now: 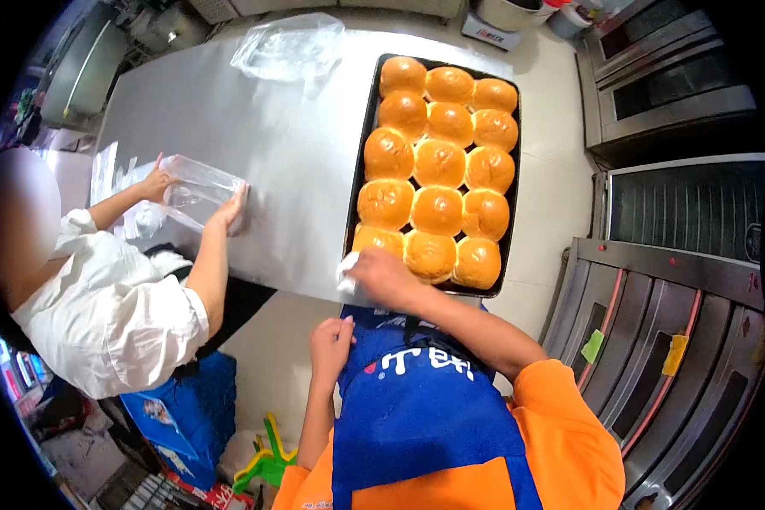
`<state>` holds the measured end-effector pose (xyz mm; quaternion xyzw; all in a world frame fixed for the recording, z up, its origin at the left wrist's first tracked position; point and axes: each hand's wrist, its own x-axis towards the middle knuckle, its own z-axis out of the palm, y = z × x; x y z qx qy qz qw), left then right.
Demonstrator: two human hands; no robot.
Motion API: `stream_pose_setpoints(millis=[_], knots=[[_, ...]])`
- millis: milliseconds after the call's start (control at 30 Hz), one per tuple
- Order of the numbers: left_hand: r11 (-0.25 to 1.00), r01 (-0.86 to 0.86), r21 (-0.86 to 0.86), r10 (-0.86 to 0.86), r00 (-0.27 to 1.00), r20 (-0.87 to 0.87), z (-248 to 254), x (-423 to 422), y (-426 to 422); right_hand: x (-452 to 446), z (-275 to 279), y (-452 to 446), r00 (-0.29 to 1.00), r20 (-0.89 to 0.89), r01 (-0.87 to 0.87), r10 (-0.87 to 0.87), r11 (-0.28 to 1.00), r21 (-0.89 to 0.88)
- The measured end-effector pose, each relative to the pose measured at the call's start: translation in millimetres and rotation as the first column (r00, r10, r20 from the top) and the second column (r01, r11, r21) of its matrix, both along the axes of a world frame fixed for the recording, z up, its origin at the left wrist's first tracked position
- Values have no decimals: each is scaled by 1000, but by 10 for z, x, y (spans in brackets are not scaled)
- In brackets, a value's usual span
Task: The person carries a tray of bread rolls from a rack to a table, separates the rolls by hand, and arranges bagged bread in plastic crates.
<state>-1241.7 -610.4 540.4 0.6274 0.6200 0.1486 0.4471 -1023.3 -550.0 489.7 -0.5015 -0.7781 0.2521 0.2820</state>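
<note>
My right hand (376, 276) is closed on a small white cloth or paper (347, 274) at the near left corner of a black tray (512, 229). Rows of glossy golden buns (439, 163) fill the tray, which lies on a steel table (297, 187). Below the table's near edge, my left hand (331, 344) is held in front of the blue apron (416, 425) with its fingers curled; whether it holds anything is hidden.
At the left, a person in a white shirt (119, 314) holds a clear plastic bag (197, 191). More clear plastic (289, 51) lies at the table's far side. Steel ovens (654, 314) stand at the right. A blue crate (183, 416) is at lower left.
</note>
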Motion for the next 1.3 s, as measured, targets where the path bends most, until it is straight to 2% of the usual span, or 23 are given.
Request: stream_pose_setpoints(millis=[67, 133, 167, 200, 233, 267, 333, 400, 600, 667, 767, 867, 933, 1000, 1067, 1167, 1267, 1300], knots=[[998, -52, 34, 52, 999, 7, -7, -44, -7, -87, 149, -150, 983, -163, -110, 85, 982, -151], [988, -155, -24, 156, 970, 187, -34, -24, -24, -128, 352, -227, 916, -402, -88, -19, 965, -247], [978, -202, -61, 211, 940, 270, -51, 3, -37, -98, 477, -239, 876, -468, -126, -118, 880, -458], [964, -245, -103, 265, 900, 346, -55, 38, -44, -88, 497, -234, 828, -523, -162, -204, 805, -571], [932, -299, -207, 363, 804, 472, -67, 93, -58, -101, 425, -265, 762, -588, -179, -270, 785, -593], [924, -287, -255, 379, 788, 486, -74, 100, -37, -111, 432, -260, 686, -646, -199, -336, 768, -609], [905, -252, -343, 405, 759, 511, -81, 116, 41, -39, 489, -287, 776, -571, -98, -268, 843, -529], [919, -268, -291, 378, 811, 446, -164, 121, 95, 53, 483, -339, 832, -517, -50, -202, 900, -432], [952, -201, -230, 274, 895, 351, -181, 286, 113, 245, 559, -527, 821, -480, 85, -308, 899, -430], [957, -175, -231, 250, 903, 350, -140, 338, 103, 330, 523, -598, 841, -456, 75, -292, 897, -436], [946, -182, -269, 279, 881, 383, -327, 294, 213, 532, 632, -714, 831, -455, 68, -321, 869, -490], [891, -347, -291, 450, 750, 485, -418, 331, 402, 797, 592, -1005, 808, -330, 335, -488, 842, -423], [916, -325, -233, 398, 803, 444, -529, 257, 643, 1038, 475, -1221, 724, -218, 577, -655, 747, -329], [929, -331, -167, 371, 823, 431, -720, 181, 889, 1277, 249, -1493, 523, -63, 823, -850, 523, -220], [958, -272, -91, 287, 901, 326, -952, 32, 1183, 1535, 172, -1694, 341, -16, 903, -940, 332, -274], [990, -143, 14, 139, 976, 169, -1270, -95, 1623, 1775, 12, -1927, 215, 86, 931, -973, 178, -320], [987, 45, 157, -34, 997, -70, -1203, 12, 1925, 1892, -194, -2074, 207, 126, 922, -970, 151, -356], [973, 123, 197, -91, 982, -167, -1197, 36, 1936, 1921, -234, -2099, 243, 168, 921, -955, 173, -349]])
